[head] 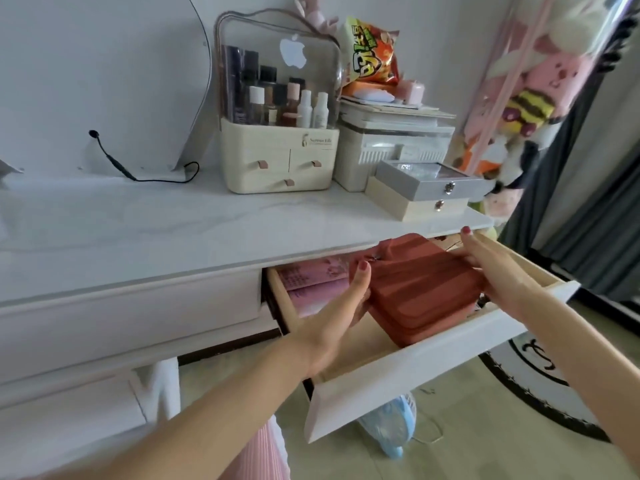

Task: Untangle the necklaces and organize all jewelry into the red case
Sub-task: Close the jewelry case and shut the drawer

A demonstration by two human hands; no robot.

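I hold the red case point(422, 289) at centre frame, over the open drawer point(433, 375): my left hand point(346, 299) grips its near-left corner, thumb on top; my right hand point(491, 268) clasps its far-right edge. The white tabletop's point(156, 233) lip overhangs the case's far end. Pink papers point(311, 282) lie left of it inside the drawer. Two stacked boxes point(426, 192) sit above, near the table edge. My fingers under the case are hidden.
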